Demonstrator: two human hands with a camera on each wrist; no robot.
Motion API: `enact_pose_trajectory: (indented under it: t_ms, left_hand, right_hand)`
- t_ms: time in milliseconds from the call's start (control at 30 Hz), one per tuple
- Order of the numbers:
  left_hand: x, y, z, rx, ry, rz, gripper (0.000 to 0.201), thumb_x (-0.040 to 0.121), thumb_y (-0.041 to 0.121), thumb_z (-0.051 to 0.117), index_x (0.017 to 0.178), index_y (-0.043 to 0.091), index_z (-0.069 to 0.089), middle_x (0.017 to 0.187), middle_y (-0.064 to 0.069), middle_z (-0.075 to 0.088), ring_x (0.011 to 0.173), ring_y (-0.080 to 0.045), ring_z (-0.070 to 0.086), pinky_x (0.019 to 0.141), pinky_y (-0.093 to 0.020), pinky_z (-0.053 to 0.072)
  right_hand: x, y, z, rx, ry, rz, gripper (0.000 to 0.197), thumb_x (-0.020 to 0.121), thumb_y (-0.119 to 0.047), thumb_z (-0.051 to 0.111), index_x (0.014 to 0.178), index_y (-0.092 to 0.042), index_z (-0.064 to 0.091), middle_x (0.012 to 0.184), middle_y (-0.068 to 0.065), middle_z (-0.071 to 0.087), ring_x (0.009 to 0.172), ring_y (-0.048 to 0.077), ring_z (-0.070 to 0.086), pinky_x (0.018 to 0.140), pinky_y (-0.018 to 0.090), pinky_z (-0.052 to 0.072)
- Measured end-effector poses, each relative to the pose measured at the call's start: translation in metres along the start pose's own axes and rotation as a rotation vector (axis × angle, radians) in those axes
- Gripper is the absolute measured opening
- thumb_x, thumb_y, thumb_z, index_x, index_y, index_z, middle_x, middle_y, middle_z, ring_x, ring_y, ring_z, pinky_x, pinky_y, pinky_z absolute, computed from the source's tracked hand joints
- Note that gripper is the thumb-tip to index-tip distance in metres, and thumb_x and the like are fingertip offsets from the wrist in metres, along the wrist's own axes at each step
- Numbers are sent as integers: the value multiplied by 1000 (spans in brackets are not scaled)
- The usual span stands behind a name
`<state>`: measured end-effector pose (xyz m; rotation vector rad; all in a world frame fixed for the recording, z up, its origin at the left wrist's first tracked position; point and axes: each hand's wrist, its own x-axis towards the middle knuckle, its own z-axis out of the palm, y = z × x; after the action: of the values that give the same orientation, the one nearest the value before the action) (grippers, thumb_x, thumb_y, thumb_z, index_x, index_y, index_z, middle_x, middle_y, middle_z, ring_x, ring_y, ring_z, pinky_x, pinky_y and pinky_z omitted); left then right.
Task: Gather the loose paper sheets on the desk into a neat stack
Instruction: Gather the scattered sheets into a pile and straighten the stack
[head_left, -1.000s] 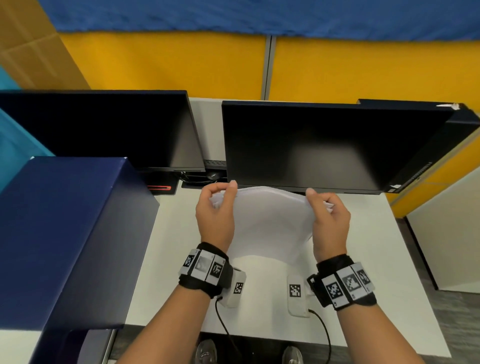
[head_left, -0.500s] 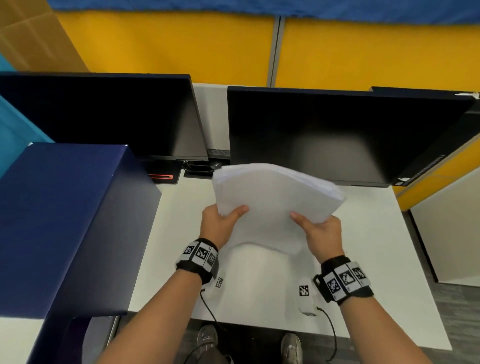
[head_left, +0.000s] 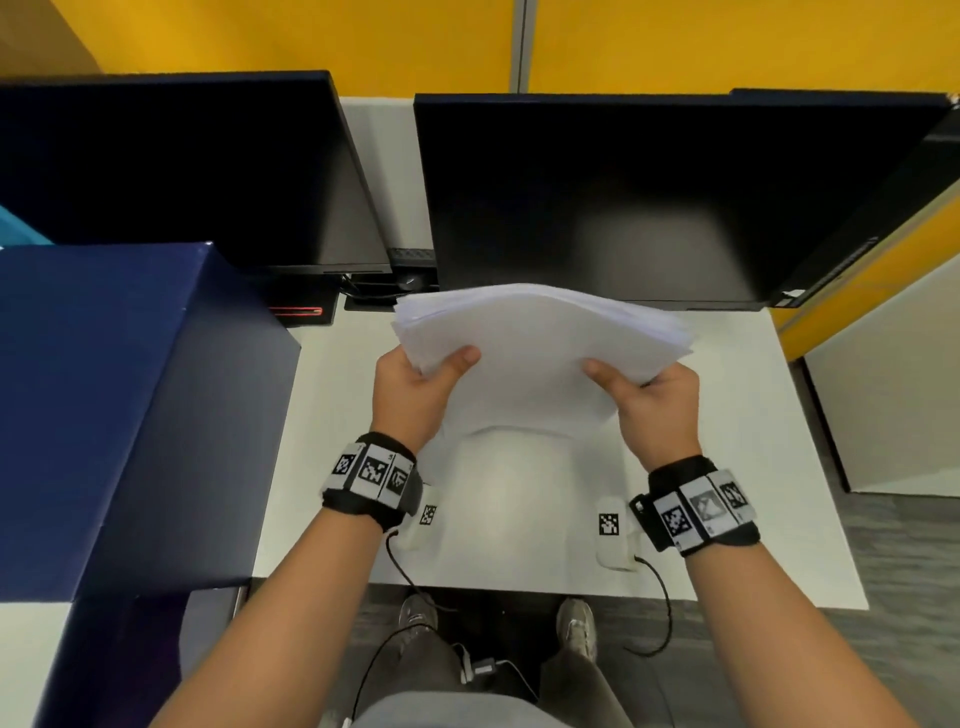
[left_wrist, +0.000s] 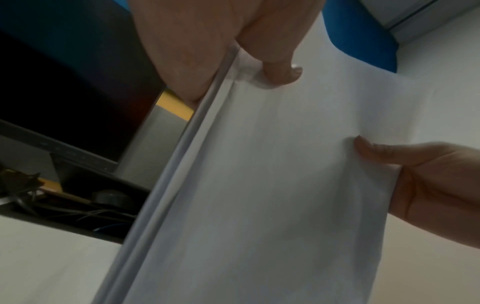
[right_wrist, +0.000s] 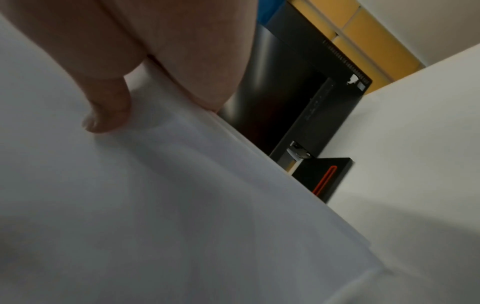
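Observation:
A thick stack of white paper sheets (head_left: 540, 338) is held up above the white desk (head_left: 727, 467), in front of the right monitor. My left hand (head_left: 415, 384) grips its left side, thumb on top and fingers underneath. My right hand (head_left: 649, 400) grips the right side the same way. The stack's far edge is slightly fanned and its near part droops toward the desk. In the left wrist view the sheets (left_wrist: 272, 185) fill the frame, with my left thumb (left_wrist: 280, 67) and right thumb (left_wrist: 376, 152) pressed on them. The right wrist view shows the sheets (right_wrist: 155, 205) under my thumb (right_wrist: 109, 115).
Two dark monitors (head_left: 623, 197) stand side by side at the back of the desk. A large dark blue box (head_left: 114, 405) sits at the left. A black monitor base with a red line (head_left: 301, 312) and cables lie under the left monitor. Yellow partitions stand behind.
The stack went from upright, pinched at its top edge, to tilted toward me. Both hands shifted down to grip its sides with thumbs on top, and it sits a little higher.

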<state>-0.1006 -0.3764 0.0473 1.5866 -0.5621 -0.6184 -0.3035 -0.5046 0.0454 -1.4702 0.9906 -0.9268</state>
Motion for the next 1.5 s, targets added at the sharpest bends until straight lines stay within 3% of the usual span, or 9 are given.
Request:
enact_pose_trajectory:
  t_ms: [167,300,433,600,767,933,1133,1300,1500]
  left_hand:
    - [-4,-14,2,137,-124,-16,49,72,22,86,117,20,64,107,6,72,100,-7,69,88,-29,57]
    - [-3,2,8,143,-58,29,23,84,24,75,105,19,69,95,10,71,93,-7,70,78,-22,55]
    - [-2,15,7,101,-27,134,25,85,18,74,100,35,63,95,20,67,85,14,65,76,-11,53]
    - [-6,8,10,-23,-22,109,44,77,33,80,115,28,59,108,10,69,99,-3,67,77,-17,55]
    - [-4,40,32,-114,162,117,13,92,44,59,100,34,56,92,12,63,76,8,63,62,-15,52]
    - [8,48,39,-140,299,57,12,88,33,65,99,28,65,99,12,66,96,-6,63,88,-35,56]
    - [7,45,37,-56,256,107,16,89,40,64,103,33,63,102,15,65,98,-7,63,87,-38,57]
    - [12,21,16,17,0,86,50,76,30,81,118,31,55,107,15,65,96,3,65,79,-20,58]
    - [10,-10,17,37,-62,-120,17,77,19,82,86,27,70,85,10,73,81,-8,71,62,-15,56]
  right_hand:
    - [-6,8,-9,-61,-102,39,56,69,-13,87,120,-18,64,115,-7,69,104,3,66,90,27,55]
    - [-3,-5,-3,4,-12,49,32,74,-8,82,91,-32,68,87,-17,73,82,-7,69,85,29,59]
    - [1,-15,-8,38,-20,-71,35,77,-10,81,100,-34,68,92,-22,75,92,-3,70,78,13,53]
    - [-3,-3,-7,18,-47,37,53,68,-36,85,115,-21,67,108,-4,73,99,9,70,82,28,59]
    - [2,-28,7,168,121,0,39,76,-51,67,98,-18,67,89,-9,69,80,5,66,70,21,52]
    - [17,-35,12,71,232,25,28,83,-43,69,87,-16,68,82,-5,67,76,13,63,71,27,50]
    - [16,-38,10,58,206,-7,21,87,-42,63,85,-22,65,83,-5,64,77,12,60,71,29,49]
    - [16,-13,-12,-1,-56,17,54,71,-25,86,118,-23,60,108,-7,69,95,6,68,77,22,57]
    - [11,22,-11,-44,-65,149,25,72,-20,85,94,-21,74,95,-5,76,85,5,73,80,29,58]
